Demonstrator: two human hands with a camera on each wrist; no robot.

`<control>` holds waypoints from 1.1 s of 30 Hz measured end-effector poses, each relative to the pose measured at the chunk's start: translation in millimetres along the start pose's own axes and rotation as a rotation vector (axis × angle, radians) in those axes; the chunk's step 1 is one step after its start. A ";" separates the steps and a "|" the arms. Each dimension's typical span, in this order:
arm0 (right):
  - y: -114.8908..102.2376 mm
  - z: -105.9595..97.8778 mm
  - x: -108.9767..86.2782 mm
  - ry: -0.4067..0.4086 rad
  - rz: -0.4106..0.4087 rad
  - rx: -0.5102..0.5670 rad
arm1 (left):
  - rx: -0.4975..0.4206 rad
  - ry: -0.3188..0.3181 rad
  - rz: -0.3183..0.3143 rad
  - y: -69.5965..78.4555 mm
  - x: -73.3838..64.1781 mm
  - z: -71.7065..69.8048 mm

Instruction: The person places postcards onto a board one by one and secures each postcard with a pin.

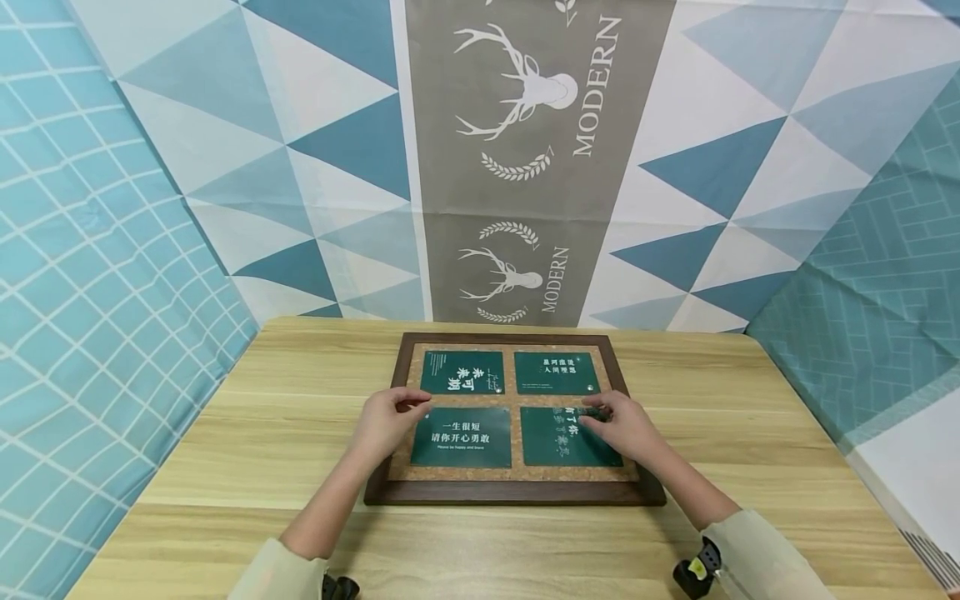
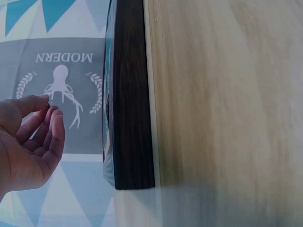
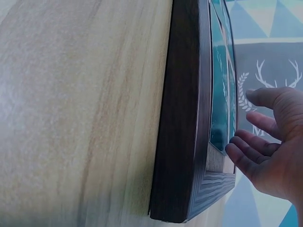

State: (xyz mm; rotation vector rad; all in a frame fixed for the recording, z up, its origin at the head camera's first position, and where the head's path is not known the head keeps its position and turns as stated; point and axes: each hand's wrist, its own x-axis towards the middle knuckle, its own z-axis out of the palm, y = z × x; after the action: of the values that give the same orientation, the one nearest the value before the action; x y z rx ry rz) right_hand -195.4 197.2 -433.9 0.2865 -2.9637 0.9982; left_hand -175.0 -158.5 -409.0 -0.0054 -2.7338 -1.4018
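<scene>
A cork board in a dark wooden frame point(image 1: 517, 493) lies on the table with green printed cards on it. Thumb and index finger of my left hand point(image 1: 384, 423) pinch a tiny thing that looks like a pushpin point(image 2: 49, 103), above the top left corner of the lower left card point(image 1: 461, 454). Over the lower right card point(image 1: 558, 450) hovers my right hand point(image 1: 628, 427), its thumb and fingers apart and relaxed, partly covering that card. In the right wrist view nothing shows between its fingers. The upper left card point(image 1: 450, 367) and upper right card point(image 1: 536, 383) lie behind.
Small round pins show at the lower right corners of the upper cards. The wooden table point(image 1: 247, 475) extends around the board. A patterned cloth wall point(image 1: 517, 200) rises behind the table, with blue tiled-pattern cloth point(image 1: 82, 250) on the left.
</scene>
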 end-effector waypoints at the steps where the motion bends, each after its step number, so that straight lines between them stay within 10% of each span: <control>1: 0.1 0.2 -0.1 -0.002 -0.003 0.000 | 0.003 0.001 0.004 1.1 0.3 1.3; 33: -3.7 5.4 -2.9 -0.022 -0.079 -0.135 | 0.006 -0.071 0.098 21.5 6.0 36.4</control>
State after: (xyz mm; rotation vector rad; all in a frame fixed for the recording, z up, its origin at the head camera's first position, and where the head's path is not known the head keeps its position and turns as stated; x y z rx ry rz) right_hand -191.6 191.5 -436.2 0.4117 -2.9951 0.7874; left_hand -182.4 -116.6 -412.4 -0.1895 -2.7520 -1.3934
